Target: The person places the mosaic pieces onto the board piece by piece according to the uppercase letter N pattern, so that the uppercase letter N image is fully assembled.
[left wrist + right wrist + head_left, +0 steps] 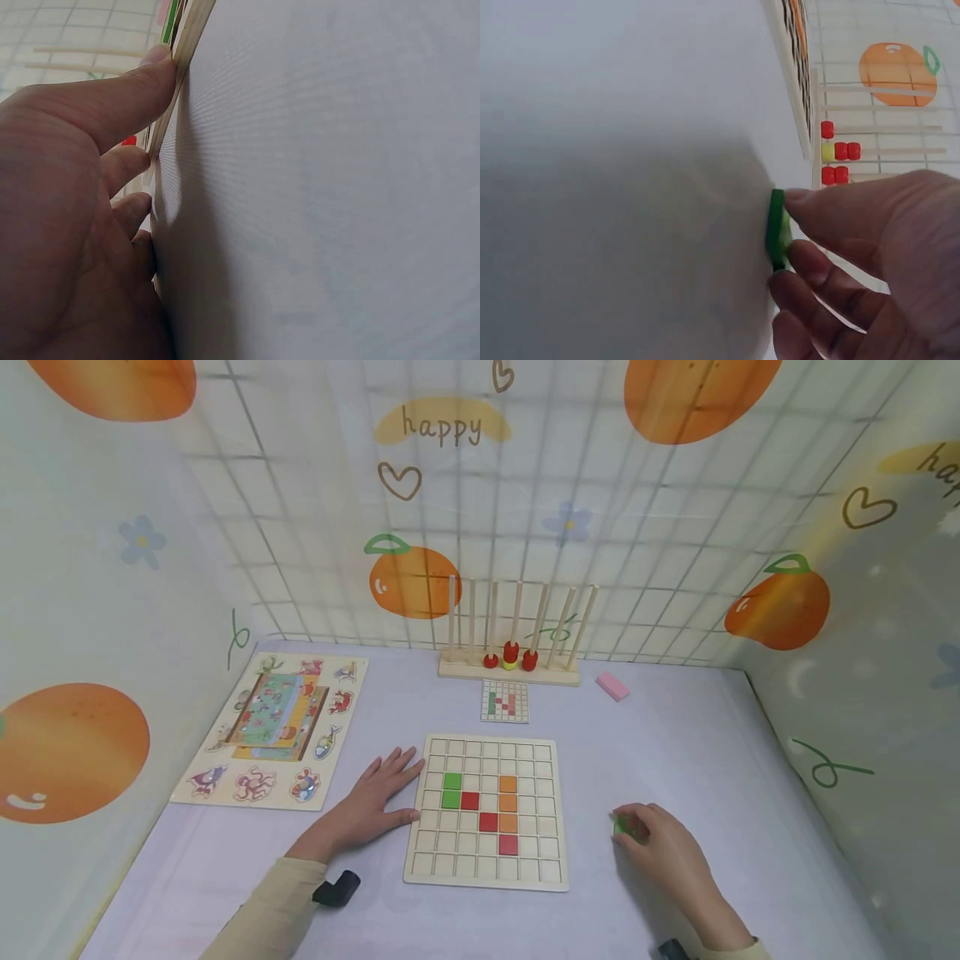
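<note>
A wooden grid board (pixel 487 865) lies flat, with green tiles (pixel 452 782), red tiles (pixel 488 822) and orange tiles (pixel 507 803) in its squares. At the board's left edge rests my left hand (pixel 367 802), its fingers spread and fairly straight; in the left wrist view the thumb (pixel 142 90) touches the board's side. To the right of the board, my right hand (pixel 667 847) pinches a green tile (pixel 775 221) between thumb and fingers, low over the tabletop. The fingers partly cover that tile in the head view. A small pattern card (pixel 505 702) lies behind the board.
Behind the card stands a wooden peg rack (pixel 480 672) with red and yellow beads on some pegs. A pink block (pixel 612 686) lies to its right. On the left is an animal puzzle board (pixel 341 681) with picture panels on it. Patterned curtains (pixel 315 527) surround the table.
</note>
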A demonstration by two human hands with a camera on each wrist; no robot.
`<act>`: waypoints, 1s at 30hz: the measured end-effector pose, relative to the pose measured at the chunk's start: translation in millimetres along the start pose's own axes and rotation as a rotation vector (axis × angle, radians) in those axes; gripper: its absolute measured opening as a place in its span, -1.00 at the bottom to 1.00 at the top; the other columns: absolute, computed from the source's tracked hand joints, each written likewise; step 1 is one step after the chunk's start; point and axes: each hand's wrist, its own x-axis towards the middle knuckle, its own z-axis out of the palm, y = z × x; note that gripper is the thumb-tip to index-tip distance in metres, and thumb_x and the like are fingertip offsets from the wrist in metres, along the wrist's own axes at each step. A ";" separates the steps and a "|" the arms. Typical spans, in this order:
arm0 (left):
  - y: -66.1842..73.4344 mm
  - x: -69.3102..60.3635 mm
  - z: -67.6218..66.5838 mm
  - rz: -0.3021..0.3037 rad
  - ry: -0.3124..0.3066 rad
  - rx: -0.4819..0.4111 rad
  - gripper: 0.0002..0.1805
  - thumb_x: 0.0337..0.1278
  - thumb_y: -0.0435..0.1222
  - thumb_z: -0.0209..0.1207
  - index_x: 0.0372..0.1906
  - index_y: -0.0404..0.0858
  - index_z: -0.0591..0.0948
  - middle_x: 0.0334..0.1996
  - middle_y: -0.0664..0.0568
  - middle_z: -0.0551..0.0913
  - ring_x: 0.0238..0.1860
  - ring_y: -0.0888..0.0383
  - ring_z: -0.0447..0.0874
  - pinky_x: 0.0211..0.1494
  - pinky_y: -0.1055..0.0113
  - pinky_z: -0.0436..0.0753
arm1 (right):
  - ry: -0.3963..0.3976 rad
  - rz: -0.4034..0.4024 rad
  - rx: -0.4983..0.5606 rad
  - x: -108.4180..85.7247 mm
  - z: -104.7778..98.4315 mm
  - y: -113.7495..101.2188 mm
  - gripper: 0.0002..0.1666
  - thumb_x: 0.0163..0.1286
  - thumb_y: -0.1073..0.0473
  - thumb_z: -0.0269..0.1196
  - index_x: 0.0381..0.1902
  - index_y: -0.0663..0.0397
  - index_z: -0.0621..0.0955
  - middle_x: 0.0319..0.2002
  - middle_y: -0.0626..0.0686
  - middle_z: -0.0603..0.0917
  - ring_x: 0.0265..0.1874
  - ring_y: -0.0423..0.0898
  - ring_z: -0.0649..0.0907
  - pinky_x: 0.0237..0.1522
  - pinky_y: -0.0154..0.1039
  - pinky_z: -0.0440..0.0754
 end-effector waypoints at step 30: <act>-1.2 0.1 0.8 -0.009 0.000 0.001 -0.11 0.29 0.05 0.29 0.61 -0.12 0.20 0.64 -0.04 -0.01 0.64 -0.10 -0.20 0.65 -0.08 -0.19 | -0.030 0.028 -0.016 -2.1 1.3 6.3 -0.66 0.18 0.12 0.50 -0.08 0.06 0.73 -0.10 0.05 0.68 -0.09 0.04 0.64 -0.03 0.10 0.66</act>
